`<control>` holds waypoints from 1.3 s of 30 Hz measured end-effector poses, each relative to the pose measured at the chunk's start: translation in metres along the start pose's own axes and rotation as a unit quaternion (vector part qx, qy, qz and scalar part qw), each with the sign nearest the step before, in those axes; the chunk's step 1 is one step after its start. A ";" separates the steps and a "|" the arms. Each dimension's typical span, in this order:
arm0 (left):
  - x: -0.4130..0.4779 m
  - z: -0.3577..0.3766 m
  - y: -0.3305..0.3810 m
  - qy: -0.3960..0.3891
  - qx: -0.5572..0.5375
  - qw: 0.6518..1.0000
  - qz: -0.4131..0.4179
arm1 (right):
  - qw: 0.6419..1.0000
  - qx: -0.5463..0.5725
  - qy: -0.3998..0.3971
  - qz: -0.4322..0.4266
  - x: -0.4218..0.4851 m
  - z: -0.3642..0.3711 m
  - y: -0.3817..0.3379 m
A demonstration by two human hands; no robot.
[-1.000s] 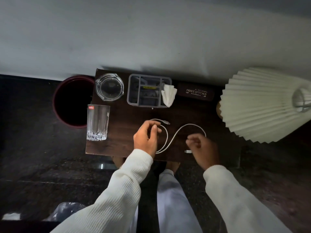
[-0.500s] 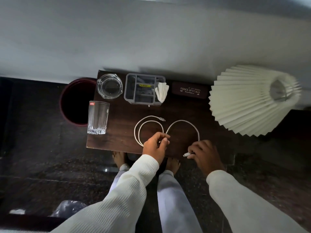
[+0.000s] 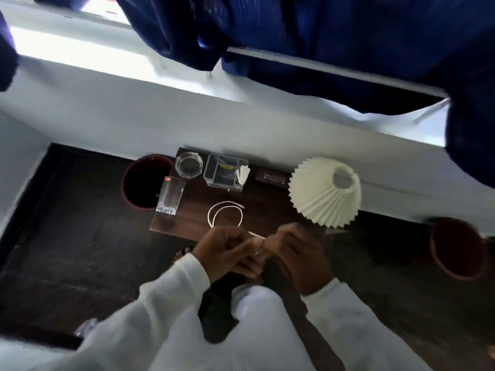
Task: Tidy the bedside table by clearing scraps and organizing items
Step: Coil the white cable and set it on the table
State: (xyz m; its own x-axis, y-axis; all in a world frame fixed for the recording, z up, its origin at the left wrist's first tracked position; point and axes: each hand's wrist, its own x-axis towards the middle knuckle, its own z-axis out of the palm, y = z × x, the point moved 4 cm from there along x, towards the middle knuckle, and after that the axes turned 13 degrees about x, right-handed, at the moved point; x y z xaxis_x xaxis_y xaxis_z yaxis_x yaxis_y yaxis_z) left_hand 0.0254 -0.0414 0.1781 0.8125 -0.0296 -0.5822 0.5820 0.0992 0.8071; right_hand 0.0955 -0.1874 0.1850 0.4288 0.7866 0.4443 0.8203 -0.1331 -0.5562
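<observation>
Your two hands meet at the near edge of the bedside table [image 3: 187,223], and the left hand [image 3: 225,250] and right hand [image 3: 294,255] cover most of the white cable [image 3: 214,212], so you cannot see how much of it they hold. Only its far loops show. The words on the dark case [image 3: 270,178] are too blurry to read. You cannot tell what lies inside the gray organizer [image 3: 222,170]. The lamp shade [image 3: 321,194] hides the table's right end. The red pot [image 3: 452,250] on the right is smeared. Your sleeves are cut off by the bottom edge.
</observation>
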 end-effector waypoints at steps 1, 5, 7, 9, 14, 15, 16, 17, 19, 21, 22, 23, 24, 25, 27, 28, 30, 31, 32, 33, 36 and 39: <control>-0.013 0.000 0.010 -0.003 -0.007 1.000 0.011 | 1.000 0.026 0.011 0.009 0.006 -0.008 -0.011; -0.064 -0.003 0.045 -0.031 -0.031 0.999 0.031 | 0.979 0.169 0.037 0.110 0.036 -0.037 -0.045; -0.077 -0.009 0.059 -0.052 -0.039 0.998 0.023 | 0.962 0.213 0.039 0.164 0.048 -0.045 -0.051; -0.091 -0.010 0.074 -0.088 -0.054 0.994 0.016 | 0.934 0.284 0.036 0.214 0.055 -0.050 -0.059; -0.129 0.014 0.095 -0.253 -0.164 0.953 0.038 | 0.833 0.472 0.130 0.258 0.063 -0.055 -0.081; -0.136 0.021 0.100 -0.263 -0.182 0.945 0.065 | 0.815 0.493 0.145 0.268 0.063 -0.053 -0.086; -0.142 0.028 0.107 -0.253 -0.210 0.939 0.101 | 0.796 0.510 0.151 0.290 0.061 -0.048 -0.092; -0.146 0.032 0.116 -0.225 -0.248 0.931 0.147 | 0.778 0.524 0.148 0.315 0.058 -0.042 -0.098; -0.148 0.029 0.134 -0.121 -0.300 0.919 0.226 | 0.783 0.508 0.115 0.340 0.049 -0.032 -0.117; -0.145 0.013 0.148 0.037 -0.242 0.932 0.269 | 0.824 0.459 0.035 0.329 0.039 -0.026 -0.136; -0.144 0.002 0.154 0.113 -0.159 0.939 0.285 | 0.840 0.435 0.002 0.324 0.037 -0.026 -0.145; -0.142 -0.007 0.157 0.166 -0.062 0.940 0.291 | 0.853 0.414 -0.014 0.318 0.036 -0.030 -0.152; -0.140 -0.015 0.160 0.200 0.032 0.937 0.286 | 0.866 0.394 -0.014 0.306 0.039 -0.037 -0.158; -0.139 -0.021 0.161 0.220 0.116 0.928 0.279 | 0.878 0.376 -0.002 0.295 0.044 -0.047 -0.164; -0.140 -0.028 0.158 0.217 0.196 0.922 0.254 | 0.913 0.314 0.021 0.260 0.058 -0.069 -0.172; -0.141 -0.028 0.155 0.187 0.189 0.933 0.243 | 0.931 0.274 0.022 0.239 0.068 -0.080 -0.178; -0.144 -0.028 0.147 0.101 0.178 0.948 0.245 | 0.954 0.212 0.032 0.207 0.089 -0.099 -0.184; -0.146 -0.025 0.143 0.056 0.178 0.951 0.248 | 0.959 0.198 0.044 0.197 0.099 -0.108 -0.184; -0.150 -0.023 0.139 0.004 0.168 0.953 0.251 | 0.961 0.188 0.055 0.196 0.109 -0.114 -0.184; -0.152 -0.024 0.135 -0.037 0.136 0.959 0.246 | 0.959 0.185 0.065 0.204 0.119 -0.117 -0.182; -0.157 -0.033 0.130 -0.090 -0.057 0.981 0.164 | 0.929 0.249 0.115 0.249 0.138 -0.112 -0.172; -0.164 -0.044 0.139 -0.151 -0.153 0.966 0.143 | 0.867 0.349 0.174 0.309 0.143 -0.088 -0.156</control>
State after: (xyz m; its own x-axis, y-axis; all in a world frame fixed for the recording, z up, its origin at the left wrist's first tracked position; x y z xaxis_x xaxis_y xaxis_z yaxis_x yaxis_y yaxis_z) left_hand -0.0282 0.0211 0.3815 0.9380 -0.2427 -0.2475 0.3332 0.4340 0.8370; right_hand 0.0627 -0.1070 0.3973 0.8931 0.4491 0.0278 0.0164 0.0293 -0.9994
